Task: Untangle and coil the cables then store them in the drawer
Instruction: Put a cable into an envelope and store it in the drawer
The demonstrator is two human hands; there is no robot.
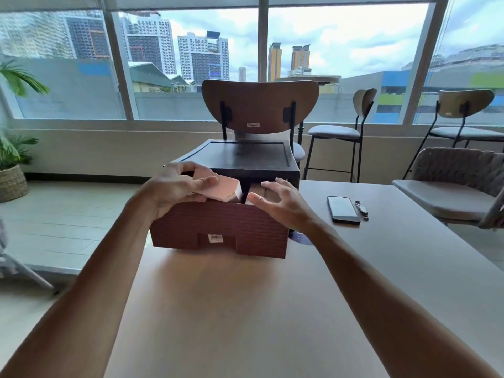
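Note:
A dark drawer unit [245,162] stands on the wooden table [245,309], and its reddish-brown drawer [218,227] is pulled out toward me. My left hand [174,186] grips a pink box [221,188] over the drawer's left side. My right hand [283,205] hovers above the drawer's right side with fingers spread and holds nothing. A second pinkish object [257,193] shows inside the drawer between my hands. No cables are visible.
A black phone [343,209] and a small metal object [362,210] lie on the table to the right of the drawer. A wooden chair [260,105] stands behind the unit, stools and a woven chair [458,181] at right, potted plants [13,159] at left.

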